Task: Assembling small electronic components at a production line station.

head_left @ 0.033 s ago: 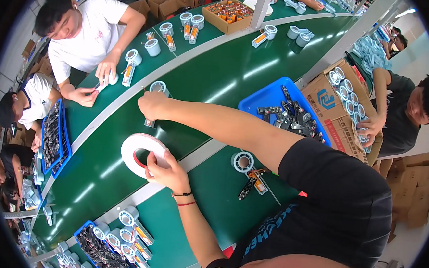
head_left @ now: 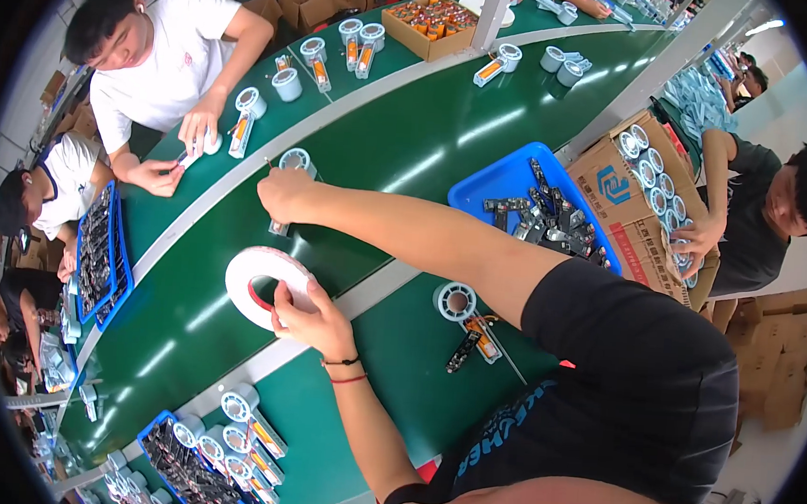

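Okay, white roll [head_left: 243, 275] over the green belt [head_left: 382, 154], your left hand [head_left: 318, 323] gripping its rim, fingers in the hole, your right hand [head_left: 285, 196] curled over a pale-blue fan [head_left: 295, 160], can't tell if grasping, blue tray [head_left: 474, 193] of black parts [head_left: 553, 220] rightward, carton [head_left: 601, 190] beside it.

Black T-shirt [head_left: 622, 385], thin red bracelet [head_left: 349, 379]

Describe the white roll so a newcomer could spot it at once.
Find the long green belt curving across the picture. Over its near edge, the left hand grips a flat white roll with a red inner rim. That broad, disc-like shape sets it apart from the smaller pale-blue cylinders around.
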The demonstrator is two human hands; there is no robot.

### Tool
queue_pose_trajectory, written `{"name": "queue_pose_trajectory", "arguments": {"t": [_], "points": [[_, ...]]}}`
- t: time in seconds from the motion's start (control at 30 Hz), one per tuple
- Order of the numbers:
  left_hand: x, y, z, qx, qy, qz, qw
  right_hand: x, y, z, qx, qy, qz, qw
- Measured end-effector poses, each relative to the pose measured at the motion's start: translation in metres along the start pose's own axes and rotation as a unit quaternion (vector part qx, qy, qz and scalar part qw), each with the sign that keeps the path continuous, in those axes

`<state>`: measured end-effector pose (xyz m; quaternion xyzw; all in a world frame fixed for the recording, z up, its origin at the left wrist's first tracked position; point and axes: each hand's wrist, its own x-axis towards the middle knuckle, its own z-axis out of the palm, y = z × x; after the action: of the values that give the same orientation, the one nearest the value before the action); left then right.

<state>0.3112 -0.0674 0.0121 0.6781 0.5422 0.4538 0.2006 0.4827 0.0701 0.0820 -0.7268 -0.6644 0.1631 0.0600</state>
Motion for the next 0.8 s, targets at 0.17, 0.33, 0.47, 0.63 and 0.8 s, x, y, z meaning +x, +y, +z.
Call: {"name": "queue_pose_trajectory", "arguments": {"t": [0.17, 0.33, 0.47, 0.63, 0.8], "points": [[-0.009, -0.018, 0.008, -0.104, 0.025, 0.004, 0.994, -0.01, -0.011, 0.013, -0.017, 0.083, -0.025, 0.996], [-0.011, -0.007, -0.004, -0.143, 0.025, -0.015, 0.989, -0.095, -0.016, 0.009, 0.121, 0.184, -0.125, 0.967], [-0.004, 0.015, -0.013, -0.115, 0.001, 0.038, 0.993, -0.164, -0.013, -0.021, 0.311, 0.132, -0.157, 0.928], [-0.016, 0.049, -0.015, -0.149, -0.083, 0.103, 0.98, -0.225, 0.004, -0.014, 0.337, 0.217, -0.138, 0.906], [-0.029, 0.088, -0.02, -0.13, -0.164, 0.188, 0.96, -0.275, 0.016, -0.008, 0.252, 0.312, -0.089, 0.912]]}}
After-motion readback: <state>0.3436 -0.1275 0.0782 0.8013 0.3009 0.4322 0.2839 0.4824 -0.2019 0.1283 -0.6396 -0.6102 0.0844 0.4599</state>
